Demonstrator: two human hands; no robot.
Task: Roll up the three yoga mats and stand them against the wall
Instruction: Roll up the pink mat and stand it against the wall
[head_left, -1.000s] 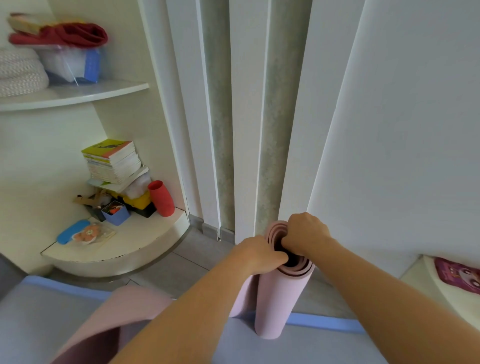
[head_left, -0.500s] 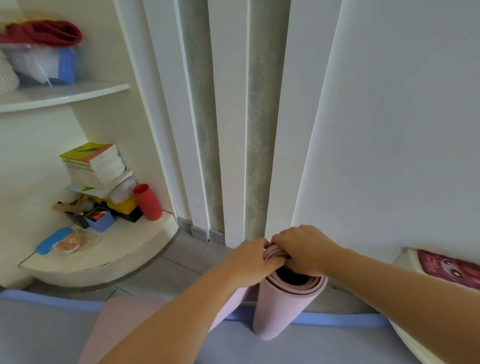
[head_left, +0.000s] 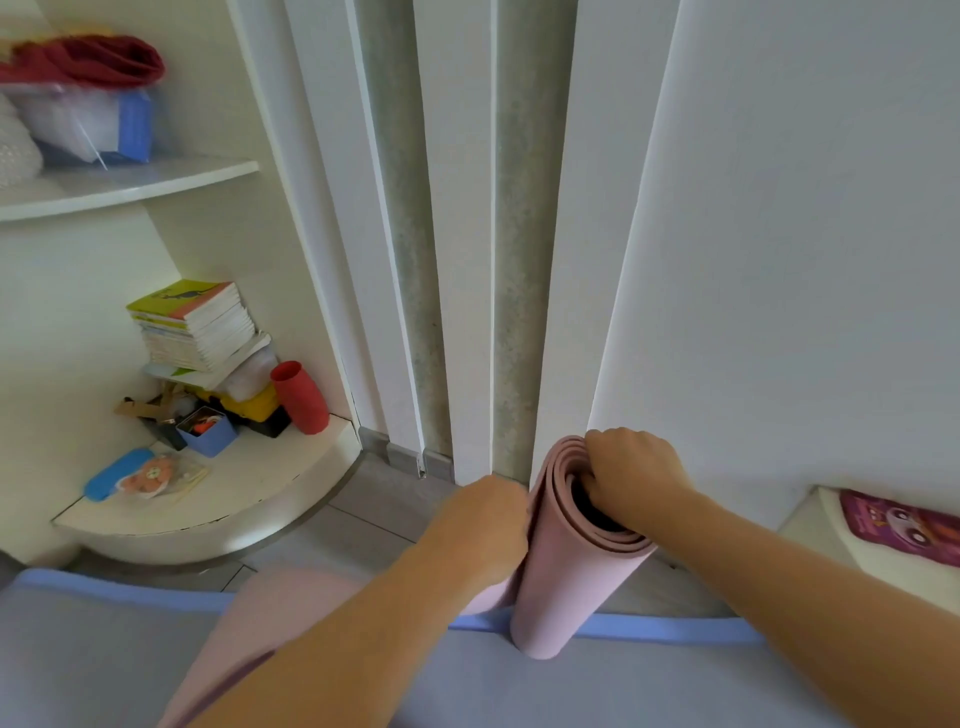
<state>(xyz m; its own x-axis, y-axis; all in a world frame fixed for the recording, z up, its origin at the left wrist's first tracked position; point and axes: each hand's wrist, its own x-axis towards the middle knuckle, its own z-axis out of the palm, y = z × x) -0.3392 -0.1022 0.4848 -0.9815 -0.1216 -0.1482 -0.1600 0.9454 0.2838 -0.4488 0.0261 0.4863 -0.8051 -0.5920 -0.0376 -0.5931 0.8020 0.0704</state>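
Smooth pink mat (head_left: 566, 582), rolled to spiral tube, upright on grey mat (head_left: 519, 686) w/ blue edge, by wall (head_left: 779, 260). Right hand (head_left: 631, 475) fingers hooked in core, gripping layers; left hand (head_left: 478, 525) clutches outer flap.

You have two hands (left hand (head_left: 480, 525), right hand (head_left: 631, 475)), one pink mat roll (head_left: 566, 587), one grey mat (head_left: 623, 691), one red cup (head_left: 301, 397).

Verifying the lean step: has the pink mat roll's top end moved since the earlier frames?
Yes. The pink mat roll has tipped its top toward the wall, closing on the white corner edge; its foot stays at the blue mat edge.
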